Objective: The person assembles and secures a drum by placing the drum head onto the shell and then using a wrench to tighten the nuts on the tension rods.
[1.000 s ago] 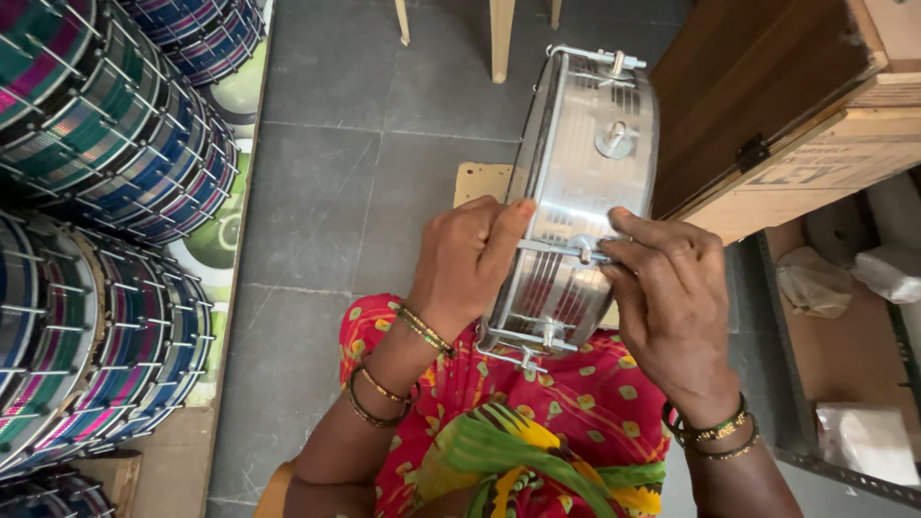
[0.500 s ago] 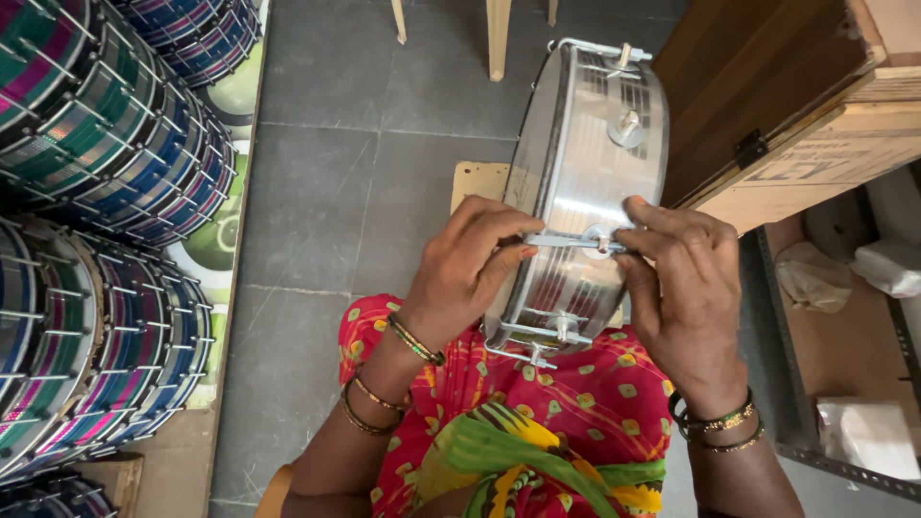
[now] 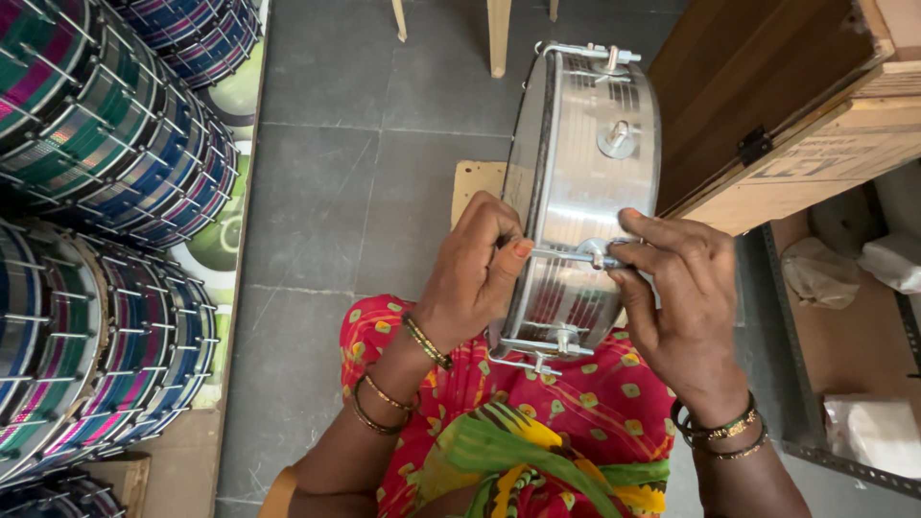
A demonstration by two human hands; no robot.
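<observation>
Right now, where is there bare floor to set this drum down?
Bare grey floor lies between the stacked coloured drums on one side and the silver drum on the other. The far side is crowded by the wooden crate and shelf.

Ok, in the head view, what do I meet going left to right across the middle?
Stacked striped drums → grey tiled floor → left hand → silver drum shell → right hand → wooden crate.

Stacked multicoloured drums (image 3: 106, 240) at left, wooden crate (image 3: 796, 125) at right, grey tiled floor (image 3: 326, 192).
</observation>
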